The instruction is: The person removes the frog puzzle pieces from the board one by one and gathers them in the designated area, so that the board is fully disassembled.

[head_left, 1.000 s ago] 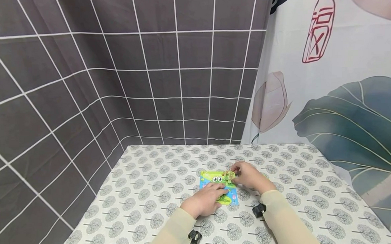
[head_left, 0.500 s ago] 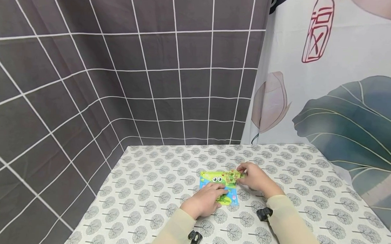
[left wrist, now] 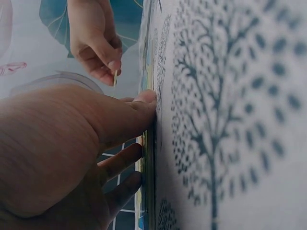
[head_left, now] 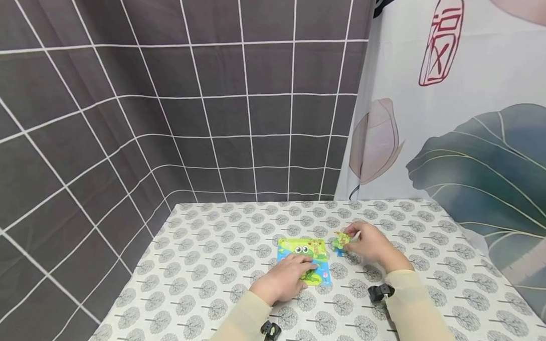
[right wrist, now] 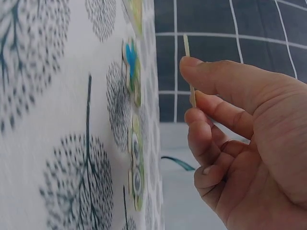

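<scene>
My left hand [head_left: 285,278] rests on a colourful picture puzzle board [head_left: 285,244], which shows a green cartoon animal with big eyes on a blue and green ground. Its fingers lie over the board, with the thumb at the near edge in the left wrist view. To the right of the board, my right hand [head_left: 369,244] pinches a thin puzzle piece [right wrist: 187,45] between thumb and fingers. That piece appears edge-on in the right wrist view, raised above the table. Below the hand lie a loose green piece with blue [right wrist: 130,62] and a piece with two eyes [right wrist: 136,163].
A white cloth with grey tree prints [head_left: 214,289] covers the table. Behind it hangs a dark curtain with white grid lines [head_left: 221,113]. A pale curtain with lotus prints [head_left: 481,162] hangs along the right. A black strap device [head_left: 380,292] is on the right wrist.
My right hand has moved right, off the board, carrying the puzzle piece. The board's upper right corner now shows. My left hand stays in place on the board.
</scene>
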Tool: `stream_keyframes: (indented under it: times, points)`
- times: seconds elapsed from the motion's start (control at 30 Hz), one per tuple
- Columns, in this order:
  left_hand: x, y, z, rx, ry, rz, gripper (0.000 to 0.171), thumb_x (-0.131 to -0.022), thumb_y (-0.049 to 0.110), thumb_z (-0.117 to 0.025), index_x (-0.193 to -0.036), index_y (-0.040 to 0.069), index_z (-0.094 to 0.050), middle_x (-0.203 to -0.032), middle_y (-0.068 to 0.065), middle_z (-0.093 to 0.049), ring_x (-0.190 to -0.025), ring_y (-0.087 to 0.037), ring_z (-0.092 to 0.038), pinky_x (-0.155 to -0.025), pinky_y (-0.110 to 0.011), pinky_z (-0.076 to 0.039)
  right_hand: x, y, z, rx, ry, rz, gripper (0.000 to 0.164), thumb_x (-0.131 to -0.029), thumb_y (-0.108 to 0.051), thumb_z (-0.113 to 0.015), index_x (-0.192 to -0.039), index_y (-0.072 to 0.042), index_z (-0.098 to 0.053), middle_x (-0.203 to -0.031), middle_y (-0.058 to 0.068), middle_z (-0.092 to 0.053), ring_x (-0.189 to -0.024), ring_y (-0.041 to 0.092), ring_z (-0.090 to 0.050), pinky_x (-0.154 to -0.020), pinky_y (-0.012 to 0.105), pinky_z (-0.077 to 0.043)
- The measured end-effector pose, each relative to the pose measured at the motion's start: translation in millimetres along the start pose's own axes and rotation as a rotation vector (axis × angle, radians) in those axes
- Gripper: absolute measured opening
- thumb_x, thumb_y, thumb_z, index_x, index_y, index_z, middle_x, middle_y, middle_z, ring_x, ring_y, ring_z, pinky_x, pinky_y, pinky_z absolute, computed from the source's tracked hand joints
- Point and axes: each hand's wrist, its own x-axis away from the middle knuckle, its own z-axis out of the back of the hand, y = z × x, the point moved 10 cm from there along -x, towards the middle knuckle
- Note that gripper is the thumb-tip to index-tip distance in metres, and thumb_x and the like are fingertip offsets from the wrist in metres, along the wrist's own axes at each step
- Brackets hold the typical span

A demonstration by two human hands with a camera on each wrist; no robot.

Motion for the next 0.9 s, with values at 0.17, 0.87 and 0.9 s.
stream_keyframes:
  times: [0.17, 0.87, 0.9]
  points:
    - [0.6, 0.7, 0.8, 0.0, -0.001, 0.003, 0.061, -0.098, 0.028, -0.072, -0.155, 0.027, -0.051, -0.163, 0.005, -0.042, -0.149, -0.018, -0.038, -0.123, -0.044, -0.035, 4.1, 7.9, 6.6, -0.009, -0.01, 0.001, 0.037, -0.082, -0.015, -0.088, -0.114, -0.007, -0.072, -0.106, 0.005, -0.064, -0.088, 0.021, -0.059, -0.075, 0.035, -0.053]
    - [0.1, -1.3, -0.5, 0.008, 0.006, -0.004, 0.061, -0.099, 0.029, -0.071, -0.156, 0.027, -0.05, -0.164, 0.004, -0.041, -0.15, -0.019, -0.037, -0.124, -0.044, -0.034, 26.1, 49.3, 32.6, 0.005, -0.092, -0.069, 0.046, -0.077, -0.013, -0.088, -0.117, 0.002, -0.07, -0.105, 0.009, -0.068, -0.094, 0.026, -0.063, -0.08, 0.041, -0.057]
    - [0.2, -1.1, -0.4, 0.009, 0.005, -0.004, 0.061, -0.099, 0.029, -0.071, -0.156, 0.027, -0.05, -0.164, 0.004, -0.041, -0.15, -0.019, -0.037, -0.124, -0.044, -0.034, 27.2, 52.3, 33.8, 0.004, -0.092, -0.077, 0.046, -0.077, -0.013, -0.088, -0.117, 0.003, -0.07, -0.105, 0.01, -0.068, -0.094, 0.026, -0.063, -0.081, 0.042, -0.057]
